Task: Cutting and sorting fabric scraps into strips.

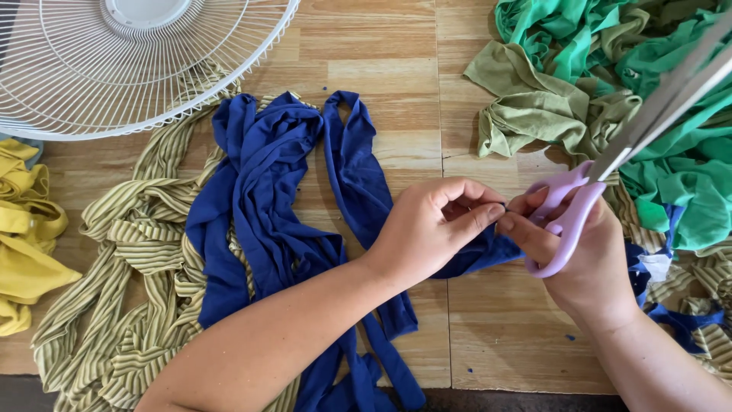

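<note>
My left hand (431, 225) rests on a long blue fabric strip (274, 221) and pinches its end with thumb and forefinger. My right hand (579, 255) meets it fingertip to fingertip and also pinches that end, while lilac-handled scissors (568, 217) hang on its fingers. The scissor blades (671, 95) point up and to the right, closed or almost closed. The blue strips lie in loops across the wooden table (396, 84).
A white wire fan guard (114, 69) lies at the top left. Olive-striped strips (130, 290) lie under the blue ones. Yellow cloth (23, 236) is at the left edge. A heap of green and olive cloth (610, 84) fills the top right.
</note>
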